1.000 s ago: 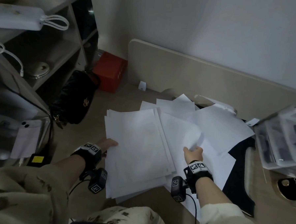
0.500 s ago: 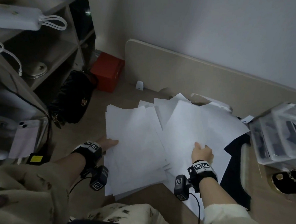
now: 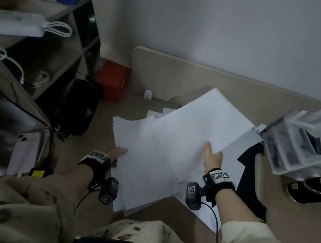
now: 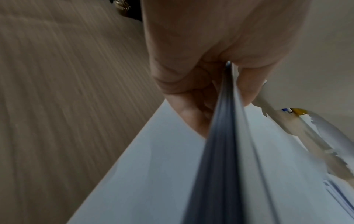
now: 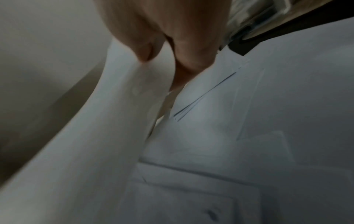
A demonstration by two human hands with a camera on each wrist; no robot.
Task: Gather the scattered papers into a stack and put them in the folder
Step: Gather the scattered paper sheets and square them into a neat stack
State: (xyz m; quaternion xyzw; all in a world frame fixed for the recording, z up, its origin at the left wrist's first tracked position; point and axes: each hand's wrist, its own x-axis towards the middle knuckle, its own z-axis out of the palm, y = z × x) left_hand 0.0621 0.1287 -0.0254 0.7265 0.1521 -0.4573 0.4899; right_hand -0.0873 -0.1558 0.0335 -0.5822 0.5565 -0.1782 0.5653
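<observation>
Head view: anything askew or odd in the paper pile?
Yes. The stack gripped by the left hand is fanned, its edges out of line. The sheet pinched by the right hand is lifted and skewed across it. More sheets lie loose underneath, some over the dark folder.

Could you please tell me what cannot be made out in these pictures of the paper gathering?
- Head view: the left hand's fingers, hidden under the paper stack.
- Head view: the dark folder, mostly covered by papers; open or closed is unclear.
- Right wrist view: the lifted sheet held by the right hand, motion-blurred; any print is unreadable.
</observation>
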